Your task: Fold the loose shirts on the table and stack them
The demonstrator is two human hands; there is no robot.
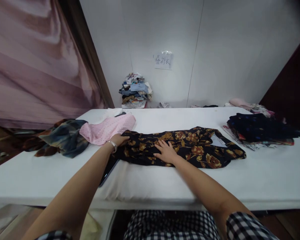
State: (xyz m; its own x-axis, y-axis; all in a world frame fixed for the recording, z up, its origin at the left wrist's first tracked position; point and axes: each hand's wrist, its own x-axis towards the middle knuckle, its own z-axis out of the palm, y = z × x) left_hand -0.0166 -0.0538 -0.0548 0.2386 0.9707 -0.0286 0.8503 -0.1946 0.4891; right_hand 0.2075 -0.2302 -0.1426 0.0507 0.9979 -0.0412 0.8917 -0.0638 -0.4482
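A black shirt with a brown and gold flower print [197, 150] lies lengthwise across the white table, its collar end to the right and a pale label inside the neck. My left hand [118, 140], with a silver bracelet at the wrist, grips the shirt's left end; some of its fingers are hidden by the fabric. Flat on the middle of the shirt, my right hand [166, 152] rests with its fingers spread. Beneath my left wrist is a dark flat device [108, 170], partly covered by the shirt and my arm.
Left of the shirt lie a pink dotted garment [110, 128] and a dark multicoloured cloth [67, 136] over the table edge. A pile of folded clothes [257, 128] sits at the right. Against the back wall rises a clothes stack [136, 91]. The white tabletop [160, 186] ends before me.
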